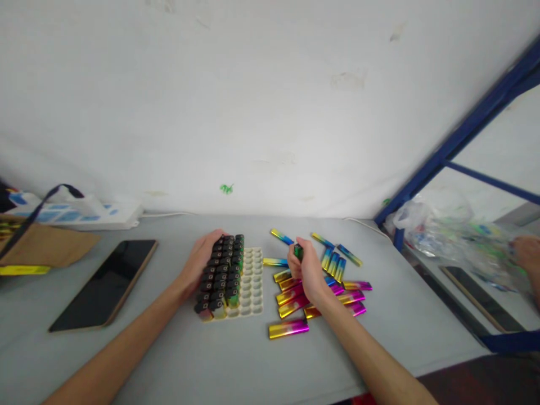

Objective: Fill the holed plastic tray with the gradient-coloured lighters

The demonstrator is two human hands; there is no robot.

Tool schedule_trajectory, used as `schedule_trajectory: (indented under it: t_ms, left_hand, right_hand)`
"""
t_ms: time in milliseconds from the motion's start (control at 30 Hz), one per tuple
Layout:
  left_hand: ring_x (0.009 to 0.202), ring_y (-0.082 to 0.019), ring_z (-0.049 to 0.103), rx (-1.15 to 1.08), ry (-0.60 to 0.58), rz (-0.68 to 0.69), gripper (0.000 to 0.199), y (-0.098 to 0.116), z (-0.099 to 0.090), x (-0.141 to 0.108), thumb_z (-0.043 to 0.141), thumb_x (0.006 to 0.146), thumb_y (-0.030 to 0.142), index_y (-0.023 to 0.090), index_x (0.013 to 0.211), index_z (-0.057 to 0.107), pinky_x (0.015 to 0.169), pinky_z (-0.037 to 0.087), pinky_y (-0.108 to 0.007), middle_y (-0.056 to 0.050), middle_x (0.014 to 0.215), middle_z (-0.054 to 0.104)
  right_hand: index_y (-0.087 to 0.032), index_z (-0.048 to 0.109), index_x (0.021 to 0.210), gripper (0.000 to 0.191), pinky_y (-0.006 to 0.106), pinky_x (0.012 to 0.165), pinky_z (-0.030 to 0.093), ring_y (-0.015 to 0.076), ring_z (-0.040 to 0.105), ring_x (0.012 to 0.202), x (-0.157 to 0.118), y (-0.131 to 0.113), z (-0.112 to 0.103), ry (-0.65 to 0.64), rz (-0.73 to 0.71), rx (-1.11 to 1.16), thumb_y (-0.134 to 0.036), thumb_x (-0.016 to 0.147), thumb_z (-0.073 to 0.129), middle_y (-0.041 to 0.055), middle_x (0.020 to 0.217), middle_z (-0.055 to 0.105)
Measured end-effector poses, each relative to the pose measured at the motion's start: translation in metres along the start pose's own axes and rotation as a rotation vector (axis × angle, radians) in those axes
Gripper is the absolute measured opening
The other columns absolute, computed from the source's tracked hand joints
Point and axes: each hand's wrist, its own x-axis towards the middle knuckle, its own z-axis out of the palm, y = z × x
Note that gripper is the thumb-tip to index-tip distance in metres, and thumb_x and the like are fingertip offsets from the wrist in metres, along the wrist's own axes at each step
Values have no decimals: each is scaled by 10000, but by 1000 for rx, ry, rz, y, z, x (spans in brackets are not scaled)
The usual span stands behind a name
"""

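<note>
Here, right hand (310, 270) round dark piece (298, 251), left hand (205, 251) (grip unclear) at tray (262, 281) edge, open cells (252, 281) between.

Bare table (236, 365) at bottom centre leaves a wide way between the forearms (130, 337). The tray (253, 281) is open from above along its right columns; standing lighters (223, 270) and the left hand (202, 253) block its left. Scattered shiny cases (289, 329) crowd right of centre, under the right hand (310, 267). The wall (270, 112) closes the top of the frame, a blue rack (453, 144) the far right.
</note>
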Motion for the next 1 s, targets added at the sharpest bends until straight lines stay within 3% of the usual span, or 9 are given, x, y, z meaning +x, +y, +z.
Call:
schedule_trajectory:
  t_ms: [100, 233, 367, 467, 600, 700, 800, 933, 1000]
  left_hand:
    - [781, -230, 592, -5, -4, -5, 310, 3, 1, -1, 518, 796, 492, 207, 739, 625, 776, 500, -313, -15, 710, 666]
    - [774, -235, 597, -21, -7, -21, 320, 6, 1, -2, 521, 792, 507, 208, 741, 623, 769, 497, -325, -20, 709, 670]
    - [768, -235, 596, -16, 19, -3, 312, 7, 1, -2, 552, 772, 502, 210, 714, 642, 795, 490, -335, -26, 715, 675]
    - [765, -235, 588, -45, -7, -13, 309, 2, 1, -1, 555, 787, 502, 217, 714, 648, 789, 480, -333, -28, 716, 668]
    - [767, -218, 580, -111, -19, -30, 330, -8, 2, 1, 539, 828, 505, 202, 764, 654, 800, 474, -325, -19, 737, 664]
    - [774, -206, 572, -99, -5, -30, 332, -12, 4, 2, 528, 836, 502, 200, 736, 625, 812, 470, -312, -10, 734, 642]
    - [776, -205, 570, -109, -4, -17, 355, -12, 5, 1, 524, 835, 531, 199, 746, 612, 803, 466, -302, -11, 745, 636]
    - [767, -201, 571, -127, -13, 1, 385, -13, 5, 1, 527, 845, 556, 192, 762, 621, 791, 460, -297, -8, 745, 642]
    - [771, -201, 581, -152, -23, 9, 398, -16, 5, 1, 527, 861, 555, 182, 786, 643, 791, 465, -302, -10, 756, 656]
  right_hand:
    - [-253, 324, 505, 487, 235, 384, 114, 89, 124, 403, 1, 8, 2, 81, 17, -8, -508, 916, 383, -70, 436, 217]
    - [-254, 329, 518, 478, 229, 381, 140, 97, 155, 403, 2, 12, -1, 77, -6, -30, -485, 933, 385, -60, 440, 247]
    - [-244, 350, 540, 595, 217, 382, 135, 82, 162, 391, 2, 11, -3, 8, 29, -25, -686, 931, 429, -77, 472, 215]
    - [-229, 512, 679, 633, 218, 395, 172, 81, 218, 408, 0, 8, -4, -116, 37, -2, -817, 892, 417, -76, 537, 296]
    - [-225, 631, 957, 558, 252, 500, 377, 115, 438, 536, -11, -2, -3, -266, -84, -73, -747, 950, 433, -28, 718, 494]
    - [-216, 648, 946, 459, 280, 663, 473, 159, 561, 735, -24, -8, 2, -368, -200, -295, -637, 999, 472, 13, 826, 585]
    - [-207, 639, 840, 355, 287, 741, 460, 168, 559, 813, -35, -9, 9, -388, -378, -518, -543, 954, 629, 24, 869, 599]
    - [-215, 571, 731, 380, 259, 577, 371, 126, 472, 596, -48, -4, 21, -382, -431, -666, -516, 945, 660, -38, 646, 510]
    - [-218, 550, 722, 392, 257, 549, 354, 121, 489, 555, -54, 0, 25, -389, -469, -713, -516, 961, 640, -39, 619, 549]
